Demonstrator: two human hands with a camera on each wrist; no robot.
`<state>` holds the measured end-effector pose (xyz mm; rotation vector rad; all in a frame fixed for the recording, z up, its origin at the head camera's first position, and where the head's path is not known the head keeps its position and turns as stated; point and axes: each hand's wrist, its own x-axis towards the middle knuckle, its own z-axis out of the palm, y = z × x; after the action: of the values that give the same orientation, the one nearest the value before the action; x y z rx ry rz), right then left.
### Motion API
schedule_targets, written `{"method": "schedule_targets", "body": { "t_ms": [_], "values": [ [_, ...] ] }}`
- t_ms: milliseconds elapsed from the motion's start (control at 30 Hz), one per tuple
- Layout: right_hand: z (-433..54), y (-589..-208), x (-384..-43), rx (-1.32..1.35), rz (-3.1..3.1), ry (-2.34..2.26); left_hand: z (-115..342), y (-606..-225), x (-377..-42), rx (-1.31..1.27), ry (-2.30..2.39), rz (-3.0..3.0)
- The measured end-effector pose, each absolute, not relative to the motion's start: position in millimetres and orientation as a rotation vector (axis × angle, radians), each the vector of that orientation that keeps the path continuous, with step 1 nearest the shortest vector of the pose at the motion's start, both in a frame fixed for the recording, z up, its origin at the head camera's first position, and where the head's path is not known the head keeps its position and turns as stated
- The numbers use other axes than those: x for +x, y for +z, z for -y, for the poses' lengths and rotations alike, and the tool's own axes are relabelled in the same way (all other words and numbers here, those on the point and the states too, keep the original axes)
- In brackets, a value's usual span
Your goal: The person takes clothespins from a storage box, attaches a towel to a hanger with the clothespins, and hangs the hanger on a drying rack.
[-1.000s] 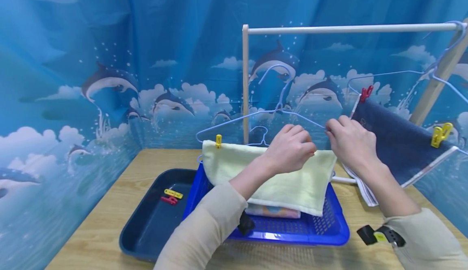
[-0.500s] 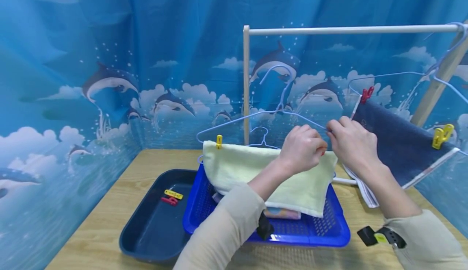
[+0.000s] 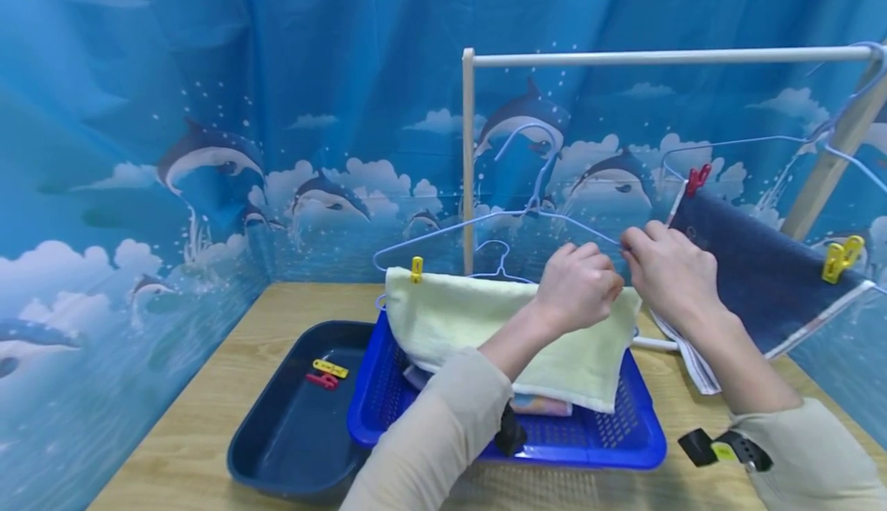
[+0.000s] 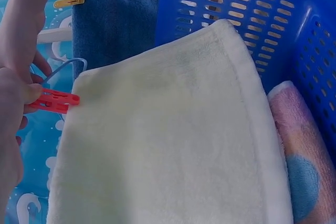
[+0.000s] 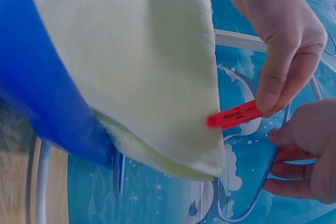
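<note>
While the left hand [image 3: 578,286] pinches a red peg [image 5: 236,115], the right hand [image 3: 671,280] holds a light-blue hanger [image 3: 537,201]

Where I stand, looking past the person's sleeves with the two hands as the clock's hub, both are just beside each other at one end of the hanger. The left hand is closed down, thumb and fingers squeezing the back end of the red peg; its tip overlaps the edge of a pale yellow towel [image 3: 457,311] — whether it bites the cloth I cannot tell. The right hand is partly curled, thumb and fingers at the hanger's wire. The hanger's hook rises towards eleven o'clock.

From the hands the towel spreads towards eight o'clock, and at nine a yellow peg [image 3: 416,268] sits on its other upper corner. Under it, around seven, stands a blue basket [image 3: 613,453] with a folded patterned cloth [image 4: 303,150] inside. Further out at eight, just beside the basket, a dark tray [image 3: 298,434] holds a loose yellow peg [image 3: 330,369] and a loose red peg [image 3: 322,381].

At three hangs a navy towel [image 3: 751,272] — pegged to another hanger [image 3: 827,134]. A white rail [image 3: 665,58] crosses at twelve, its wooden post [image 3: 467,165] at ten, before a dolphin backdrop [image 3: 353,80].
</note>
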<state>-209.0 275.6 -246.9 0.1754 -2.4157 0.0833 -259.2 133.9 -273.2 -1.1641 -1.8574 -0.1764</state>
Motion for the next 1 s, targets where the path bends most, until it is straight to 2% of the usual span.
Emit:
{"method": "schedule_targets", "body": {
  "t_ms": [1000],
  "values": [
    [-274, -242, -205, 0.163, 2.442, 0.059, -141, -264, -252, -1.196, 0.067, 2.074]
  ]
}}
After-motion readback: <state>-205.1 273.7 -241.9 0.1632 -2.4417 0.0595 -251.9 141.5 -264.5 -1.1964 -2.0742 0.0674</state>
